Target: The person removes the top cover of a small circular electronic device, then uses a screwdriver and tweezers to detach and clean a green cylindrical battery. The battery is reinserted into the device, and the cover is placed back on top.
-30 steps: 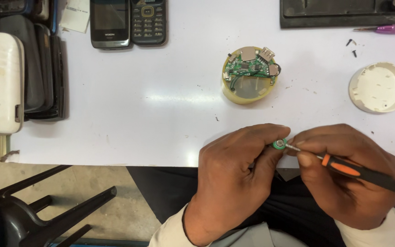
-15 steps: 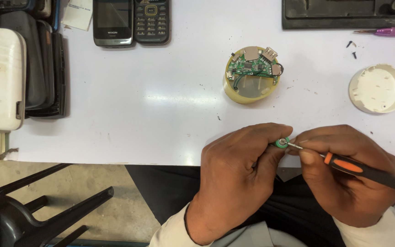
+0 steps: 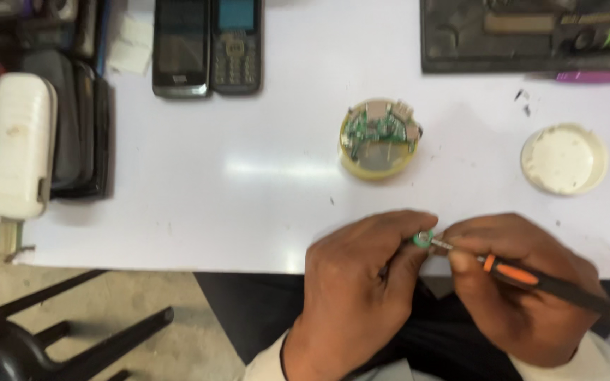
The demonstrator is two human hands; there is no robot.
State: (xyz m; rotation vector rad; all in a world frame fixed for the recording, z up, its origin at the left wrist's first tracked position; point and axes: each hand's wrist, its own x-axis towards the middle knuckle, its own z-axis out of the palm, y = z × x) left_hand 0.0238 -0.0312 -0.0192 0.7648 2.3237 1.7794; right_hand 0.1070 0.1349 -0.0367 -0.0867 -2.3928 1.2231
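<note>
Green ring part (image 3: 423, 240), at the table's (image 3: 248, 183) six-o'clock edge: my left hand (image 3: 361, 282) pinches it, my right hand (image 3: 524, 282) grips the orange-handled screwdriver (image 3: 531, 276), tip touching it. Round circuit-board housing (image 3: 379, 137) lies toward twelve o'clock.

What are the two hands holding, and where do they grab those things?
The left hand pinches a small green round part by its edge. The right hand holds a black-and-orange screwdriver near its tip end.

bare white table (image 3: 248, 176) before hands, round circuit-board device (image 3: 379, 137) ahead, lid (image 3: 564, 159) right
</note>
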